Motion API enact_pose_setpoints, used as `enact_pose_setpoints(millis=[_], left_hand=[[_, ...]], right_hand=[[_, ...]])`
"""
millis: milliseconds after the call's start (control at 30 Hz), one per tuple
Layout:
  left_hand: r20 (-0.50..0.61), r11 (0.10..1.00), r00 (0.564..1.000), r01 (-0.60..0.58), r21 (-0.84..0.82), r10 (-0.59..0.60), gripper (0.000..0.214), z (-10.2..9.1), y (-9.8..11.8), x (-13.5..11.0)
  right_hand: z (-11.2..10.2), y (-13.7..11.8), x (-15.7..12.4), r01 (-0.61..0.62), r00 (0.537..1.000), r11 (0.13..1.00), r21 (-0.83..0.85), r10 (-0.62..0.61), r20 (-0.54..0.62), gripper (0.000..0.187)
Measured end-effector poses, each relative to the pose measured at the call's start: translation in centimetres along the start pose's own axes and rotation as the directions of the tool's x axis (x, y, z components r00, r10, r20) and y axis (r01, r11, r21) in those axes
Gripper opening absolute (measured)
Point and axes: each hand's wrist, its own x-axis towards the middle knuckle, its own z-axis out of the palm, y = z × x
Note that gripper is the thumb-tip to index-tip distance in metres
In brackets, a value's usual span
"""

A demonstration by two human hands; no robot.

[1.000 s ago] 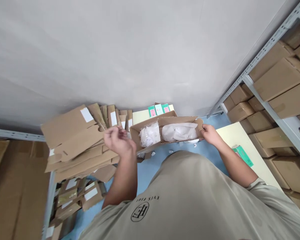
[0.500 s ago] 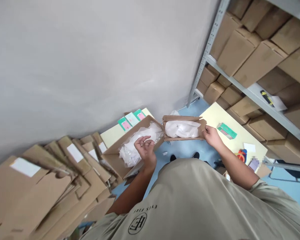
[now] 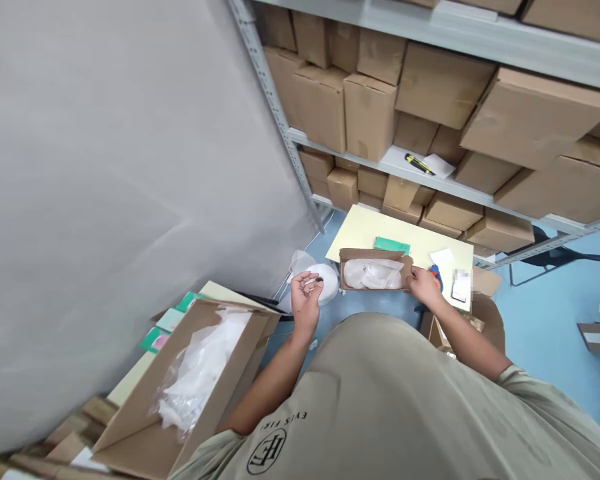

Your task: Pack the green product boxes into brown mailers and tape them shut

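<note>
My right hand (image 3: 424, 287) grips the right end of a small open cardboard box (image 3: 373, 255), holding it up in front of me. Inside that box lies a bundle (image 3: 373, 274) wrapped in white, cloudy plastic or paper. My left hand (image 3: 305, 300) is raised to the left of the box, apart from it. Its fingers are curled and the thumb meets a fingertip, where a tiny dark spot shows; what it is cannot be made out. Left of that hand stands a large open carton (image 3: 145, 443) with crumpled clear and white plastic bags (image 3: 200, 373) in it.
A pale yellow table (image 3: 350, 227) ahead bears a green packet (image 3: 393, 245), white paper (image 3: 442, 257) and a phone (image 3: 461, 287). Behind it, metal shelving (image 3: 330, 151) holds many cartons and a yellow-black cutter (image 3: 419, 164). A white round bin (image 3: 327, 283) stands near the wall.
My view has turned to the right, toward the shelves and table. The right hand carries the small box along, while the left hand has come away from over the large carton.
</note>
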Motion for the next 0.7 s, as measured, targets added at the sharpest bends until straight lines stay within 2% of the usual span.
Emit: enact_pose_setpoints(millis=[200,333,400,467,567,633,700], left_hand=[[0.095,0.999,0.995,0.007,0.045,-0.011,0.053,9.5,-3.6,0.2],[0.128,0.984,0.992,-0.040,0.175,0.018,0.054,14.4,-6.4,1.8],[0.169,0.957,0.986,-0.045,0.285,-0.004,0.051,16.7,-7.6,3.5],[0.250,0.909,0.965,-0.034,0.415,-0.078,0.045,19.1,-8.7,6.0],[0.389,0.802,0.892,-0.055,0.595,-0.228,0.039,23.1,-10.0,10.5],[0.475,0.718,0.839,-0.157,0.678,-0.264,0.045,26.3,-10.9,13.2],[0.583,0.610,0.762,-0.328,0.722,-0.280,0.059,29.3,-12.0,15.0]], right_hand=[[-3.8,10.7,1.4,-0.167,0.984,0.985,0.035,0.168,-0.051,0.027],[-4.6,15.5,2.4,-0.239,0.968,0.968,0.081,0.244,-0.057,0.025],[-4.5,16.8,2.4,-0.283,0.957,0.952,0.114,0.287,-0.027,0.026],[-4.2,17.5,2.2,-0.322,0.946,0.936,0.140,0.325,0.002,0.026],[-3.4,17.7,1.7,-0.343,0.938,0.927,0.150,0.347,0.003,0.027],[-2.7,17.5,1.4,-0.367,0.928,0.915,0.165,0.373,-0.002,0.027],[-2.0,17.0,1.2,-0.416,0.907,0.888,0.197,0.422,0.015,0.028]])
